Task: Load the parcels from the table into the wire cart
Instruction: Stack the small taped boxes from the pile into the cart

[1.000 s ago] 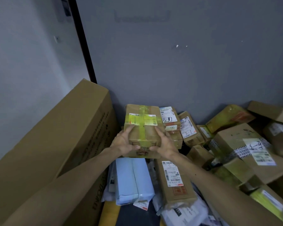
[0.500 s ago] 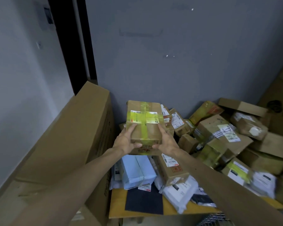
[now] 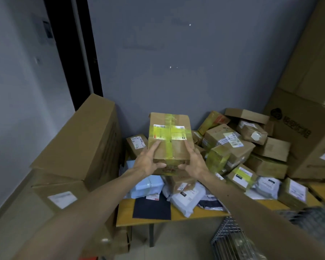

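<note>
Over the back of the table, the left hand (image 3: pixel 148 162) clamps the near left corner of a brown cardboard parcel (image 3: pixel 170 141) crossed with yellow-green tape. Its fingers are spread flat on the labelled face and its thumb is hooked across the near end. The right hand (image 3: pixel 194 164) mirrors this on the near right corner.

The parcel's long axis runs away from the person toward the wall. Its far end is tipped higher than the near end, so the labelled face looks back at the camera. The white label strip lies crosswise on the far half. The parcel seems to be lifted clear of the heap below, though its underside is hidden.

At far left, a large flat brown carton (image 3: pixel 79 143) lies tilted beside the table's left end, near a white side wall (image 3: pixel 11 91), with a dark door gap (image 3: pixel 64 53) behind it. The yellow wooden table (image 3: pixel 126 217) stands against a grey wall (image 3: pixel 176 72). It carries a pale blue mailer (image 3: pixel 146 186), a flat navy packet (image 3: pixel 152 209), a white plastic mailer (image 3: pixel 186 200), then a tumbled heap of taped brown boxes (image 3: pixel 231 147). Below the table's front edge at the right, a grey wire cart (image 3: pixel 229 239) shows, blurred. A tall printed brown carton (image 3: pixel 304 139) stands at far right.
</note>
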